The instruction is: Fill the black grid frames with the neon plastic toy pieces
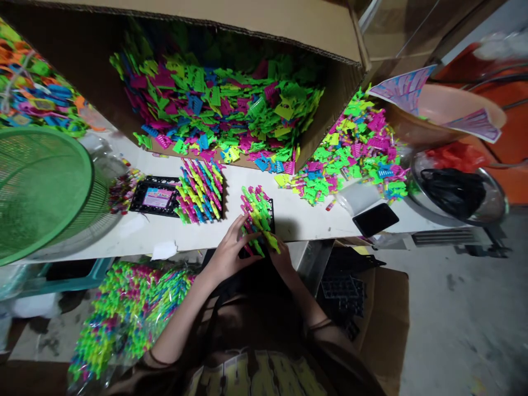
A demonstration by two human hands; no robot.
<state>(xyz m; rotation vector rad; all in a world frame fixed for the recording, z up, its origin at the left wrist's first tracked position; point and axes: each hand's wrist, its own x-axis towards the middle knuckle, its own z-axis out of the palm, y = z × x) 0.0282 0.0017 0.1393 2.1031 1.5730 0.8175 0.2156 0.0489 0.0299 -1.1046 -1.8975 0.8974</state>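
My left hand (pixel 229 247) is at the near edge of the white table, its fingers spread against the left side of a bundle of pink, green and yellow plastic pieces (pixel 259 206). The bundle stands in a black holder (pixel 271 212). My right hand (pixel 282 257) is at the bundle's near right corner, its fingers bent around a yellow-green piece (pixel 272 242); the fingertips are partly hidden. Left of these, a fuller block of pink, yellow and blue pieces (pixel 201 192) stands on a black frame, beside another black frame (pixel 153 195) with a printed label.
An open cardboard box (pixel 342 99) of colourful pieces stands behind. A green basket (pixel 41 187) is at the left. Loose pieces (pixel 358 148), a black phone (pixel 375 219) and a metal bowl (pixel 490 192) lie right. Bagged pieces (pixel 132 308) sit below the table.
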